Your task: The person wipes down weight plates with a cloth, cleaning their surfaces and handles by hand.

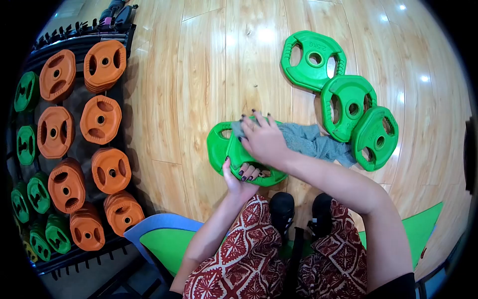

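My left hand (241, 179) grips a green weight plate (234, 152) by its near handle opening, fingers curled through the slot. My right hand (264, 139) presses a grey cloth (308, 143) against the top of that plate, and the rest of the cloth trails right across the floor. Under the held plate, to the left, shows another green weight plate (215, 149). Right of the cloth, three more green plates lie overlapping in a slanting row: a far one (303, 72), a middle one (343, 119) and a near one (368, 132).
At the left stands a rack (82, 159) carrying several orange plates (102, 119) and several green plates (26, 92). Wood flooring (209, 60) spreads ahead. A green and blue mat (167, 244) lies under my seated legs, and my black shoes (282, 209) are close to the plates.
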`<state>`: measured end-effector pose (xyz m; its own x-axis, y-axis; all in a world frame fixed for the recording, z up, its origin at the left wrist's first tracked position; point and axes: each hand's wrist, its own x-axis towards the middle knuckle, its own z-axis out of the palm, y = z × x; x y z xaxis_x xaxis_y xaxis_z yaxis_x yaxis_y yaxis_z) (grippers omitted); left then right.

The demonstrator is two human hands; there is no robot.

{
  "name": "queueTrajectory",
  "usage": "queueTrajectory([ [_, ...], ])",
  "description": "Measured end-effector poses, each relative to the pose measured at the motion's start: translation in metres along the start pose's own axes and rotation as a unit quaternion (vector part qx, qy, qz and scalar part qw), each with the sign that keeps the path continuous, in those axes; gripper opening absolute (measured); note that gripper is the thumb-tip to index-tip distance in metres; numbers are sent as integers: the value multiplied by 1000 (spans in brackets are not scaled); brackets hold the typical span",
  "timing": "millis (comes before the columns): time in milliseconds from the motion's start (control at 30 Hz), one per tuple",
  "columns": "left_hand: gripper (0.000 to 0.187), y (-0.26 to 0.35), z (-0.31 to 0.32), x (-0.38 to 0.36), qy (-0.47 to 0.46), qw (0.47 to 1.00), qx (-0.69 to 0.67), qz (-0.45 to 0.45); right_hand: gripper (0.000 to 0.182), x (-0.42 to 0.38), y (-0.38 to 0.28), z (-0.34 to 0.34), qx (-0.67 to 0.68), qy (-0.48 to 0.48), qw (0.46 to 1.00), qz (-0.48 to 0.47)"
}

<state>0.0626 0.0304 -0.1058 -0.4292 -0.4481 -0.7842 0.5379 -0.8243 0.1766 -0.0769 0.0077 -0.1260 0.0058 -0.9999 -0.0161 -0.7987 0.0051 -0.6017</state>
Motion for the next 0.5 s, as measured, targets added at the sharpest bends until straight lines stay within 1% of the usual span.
queueTrajectory([
  [33,54,0,0,1,0,1000,15,4,48,-10,-1,2,-2,-3,1000,-3],
  [67,54,-1,0,0,1,1000,11,6,46,-20,-3,5,3,0,998,-60],
  [100,53,-2,5,-2,35,999,18,13,43,-27,-4,4,9,5,993,-115],
  [133,53,-2,9,-3,68,997,27,20,44,-31,-3,3,3,1,992,-127],
  [167,53,-1,7,-2,68,997,28,20,44,-30,1,3,3,2,992,-127],
  [233,52,-1,1,-2,-8,999,36,23,43,-22,11,1,0,17,988,-155],
  [300,52,-2,-2,0,-9,1000,26,16,42,-13,12,3,-7,32,990,-136],
  [367,52,-3,-1,-1,-10,1000,15,10,41,-5,12,4,-14,97,993,-72],
  [400,52,-4,6,-4,3,1000,8,9,39,-3,12,5,-4,114,991,-64],
  [433,52,-4,10,-5,16,1000,1,7,39,-3,12,5,-4,114,991,-66],
  [500,52,-3,12,-5,13,1000,7,8,37,-4,15,7,-4,101,993,-63],
])
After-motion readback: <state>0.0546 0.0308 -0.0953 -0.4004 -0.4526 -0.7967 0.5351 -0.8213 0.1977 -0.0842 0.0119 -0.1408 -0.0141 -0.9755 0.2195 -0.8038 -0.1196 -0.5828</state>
